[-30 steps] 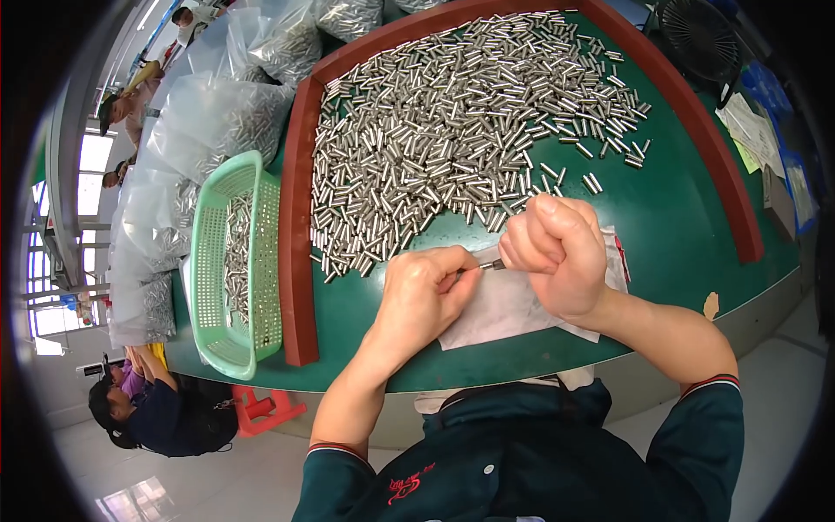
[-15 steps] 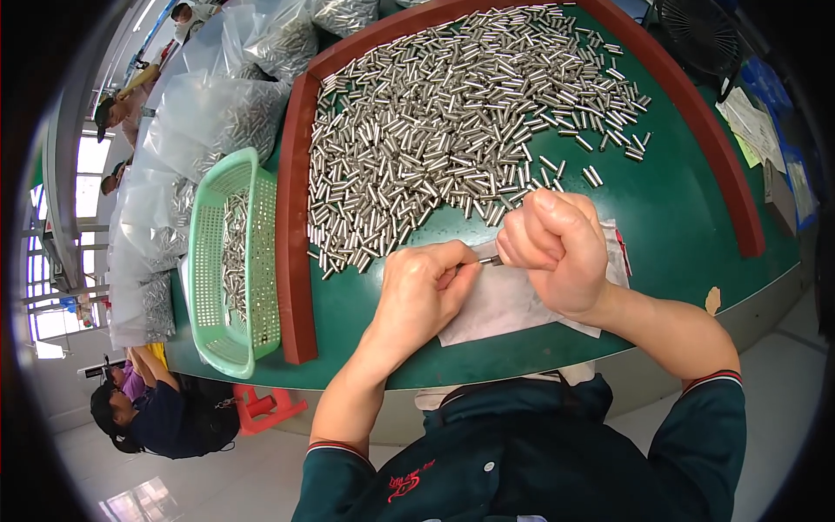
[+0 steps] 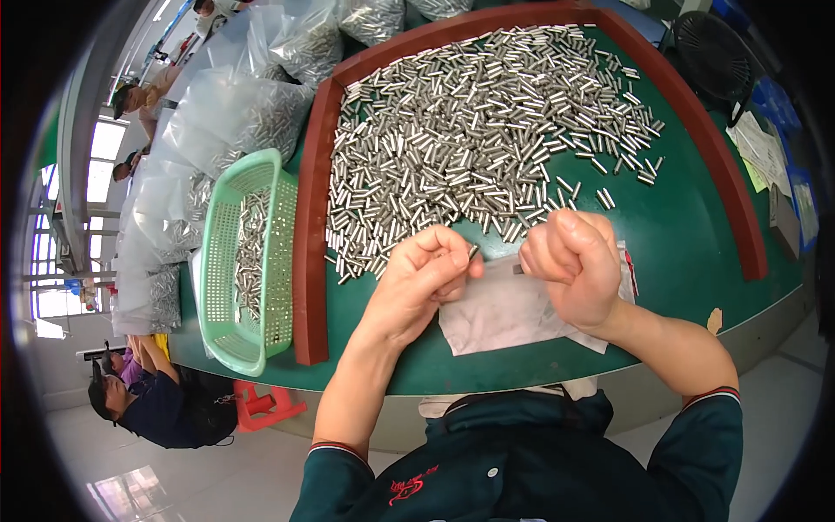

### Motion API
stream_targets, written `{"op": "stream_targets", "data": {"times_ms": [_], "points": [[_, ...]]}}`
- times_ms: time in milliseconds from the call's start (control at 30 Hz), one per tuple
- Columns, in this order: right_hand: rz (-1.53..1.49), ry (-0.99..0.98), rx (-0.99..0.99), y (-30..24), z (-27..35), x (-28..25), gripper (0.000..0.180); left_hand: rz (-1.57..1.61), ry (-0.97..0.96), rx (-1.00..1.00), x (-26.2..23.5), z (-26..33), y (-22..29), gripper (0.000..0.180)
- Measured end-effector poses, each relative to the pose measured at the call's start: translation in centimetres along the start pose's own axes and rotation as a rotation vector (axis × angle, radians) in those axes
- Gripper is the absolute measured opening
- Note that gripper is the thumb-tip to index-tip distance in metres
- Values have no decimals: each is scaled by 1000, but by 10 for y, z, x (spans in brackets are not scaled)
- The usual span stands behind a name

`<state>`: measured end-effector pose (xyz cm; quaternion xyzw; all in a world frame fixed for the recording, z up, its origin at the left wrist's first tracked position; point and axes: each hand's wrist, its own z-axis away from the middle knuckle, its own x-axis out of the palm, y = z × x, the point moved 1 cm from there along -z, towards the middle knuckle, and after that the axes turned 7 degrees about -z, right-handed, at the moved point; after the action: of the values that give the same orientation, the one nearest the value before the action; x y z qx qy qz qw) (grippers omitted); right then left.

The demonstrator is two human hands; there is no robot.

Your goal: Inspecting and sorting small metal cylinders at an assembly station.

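My left hand [image 3: 419, 284] pinches a short metal pin [image 3: 473, 251] between thumb and fingers, its end poking out toward the right. Closed in a fist, my right hand [image 3: 574, 268] grips a small dark grey rod-like piece [image 3: 518, 270]; only its tip shows, so its kind is unclear. Both hands are raised above a whitish cloth [image 3: 487, 326] lying at the near part of the green table. Beyond them spreads a big heap of loose metal pins [image 3: 470, 130], all short, shiny cylinders.
A dark red raised border [image 3: 311, 287] frames the heap on the left, far and right sides. Left of it stands a green mesh basket [image 3: 219, 261] with metal pins inside. Clear plastic bags [image 3: 204, 130] of metal parts line the far left. A black fan [image 3: 711, 56] stands far right.
My hands have moved apart; the small rod that joined them no longer bridges the gap. My left hand has turned, showing the pin's end. The whole view has shifted slightly.
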<state>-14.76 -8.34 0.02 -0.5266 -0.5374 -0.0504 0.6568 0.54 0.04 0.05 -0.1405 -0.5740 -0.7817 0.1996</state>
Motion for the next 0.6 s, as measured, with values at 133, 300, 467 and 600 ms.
{"op": "stream_targets", "data": {"times_ms": [133, 300, 467, 600], "points": [[-36, -31, 25, 0, 2, -1, 40, 153, -13, -60, -6, -3, -4, 12], [-34, -2, 28, 1, 0, -2, 41, 102, 4, -43, -5, -5, -2, 15], [-27, -6, 34, -1, -1, -1, 42, 105, 7, -60, -5, -5, 0, 15], [28, -6, -4, 1, -2, -1, 41, 111, 18, -43, -2, -5, 1, 17]]}}
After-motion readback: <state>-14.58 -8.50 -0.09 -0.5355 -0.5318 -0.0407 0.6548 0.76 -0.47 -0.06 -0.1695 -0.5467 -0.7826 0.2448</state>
